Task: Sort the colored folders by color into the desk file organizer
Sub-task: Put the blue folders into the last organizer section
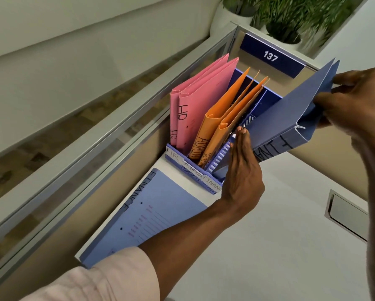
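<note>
White desk fills the lower right of the frame, next to a tan wall with a glass strip on top. A dark blue folder is tilted in the middle right, with its low corner going into the last slot of the blue file holder. The right hand pinches the folder's top edge with fingers and thumb. The left hand is flat and open, fingers straight, pressing against the folder's side. In the holder, two orange folders stand in the middle slot and two pink folders stand in the far left slot. A light blue folder lies flat on the desk at lower left, partly under the left arm. A blue sign says 137 up top, near green plants.
</note>
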A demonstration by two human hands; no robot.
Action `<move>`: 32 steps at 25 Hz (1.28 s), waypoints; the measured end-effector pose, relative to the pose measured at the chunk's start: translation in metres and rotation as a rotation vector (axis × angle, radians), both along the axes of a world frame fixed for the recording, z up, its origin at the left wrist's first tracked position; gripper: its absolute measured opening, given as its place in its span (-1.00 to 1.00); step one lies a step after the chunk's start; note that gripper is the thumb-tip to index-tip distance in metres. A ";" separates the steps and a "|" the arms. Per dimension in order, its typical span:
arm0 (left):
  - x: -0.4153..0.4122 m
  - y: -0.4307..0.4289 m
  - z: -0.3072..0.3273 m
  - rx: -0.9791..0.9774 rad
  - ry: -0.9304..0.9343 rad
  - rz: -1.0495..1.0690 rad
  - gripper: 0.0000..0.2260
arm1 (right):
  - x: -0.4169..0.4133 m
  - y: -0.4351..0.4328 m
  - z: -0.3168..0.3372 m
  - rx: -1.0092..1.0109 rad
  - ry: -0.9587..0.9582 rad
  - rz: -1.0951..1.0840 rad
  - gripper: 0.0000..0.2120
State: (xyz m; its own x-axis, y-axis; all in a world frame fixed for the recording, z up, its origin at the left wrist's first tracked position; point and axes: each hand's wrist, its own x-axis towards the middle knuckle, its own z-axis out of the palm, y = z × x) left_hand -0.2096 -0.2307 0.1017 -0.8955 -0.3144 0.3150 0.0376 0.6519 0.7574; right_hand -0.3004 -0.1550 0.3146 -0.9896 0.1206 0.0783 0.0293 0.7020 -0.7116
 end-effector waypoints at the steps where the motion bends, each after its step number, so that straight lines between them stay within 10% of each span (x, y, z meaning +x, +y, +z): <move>1: -0.001 -0.002 -0.007 -0.013 -0.033 -0.024 -0.18 | 0.000 -0.003 -0.003 0.010 -0.013 0.019 -0.50; 10: 0.015 -0.031 -0.030 -0.034 -0.139 0.139 -0.41 | 0.003 -0.027 -0.072 -0.116 -0.259 0.120 -0.56; 22: 0.050 -0.084 -0.027 -0.180 -0.366 0.224 -0.71 | 0.100 -0.010 -0.143 -0.514 0.030 0.053 -0.87; 32: 0.198 -0.235 -0.122 -0.358 -0.729 0.250 -0.64 | 0.306 -0.028 -0.321 -0.229 -0.763 -0.137 -0.84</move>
State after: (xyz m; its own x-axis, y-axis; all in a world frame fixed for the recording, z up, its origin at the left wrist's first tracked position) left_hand -0.0116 -0.4660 -0.0207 -0.8309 -0.5212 -0.1951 -0.5565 0.7813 0.2827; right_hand 0.0054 -0.1829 -0.0068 -0.7355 0.1759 -0.6542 0.6402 0.4963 -0.5863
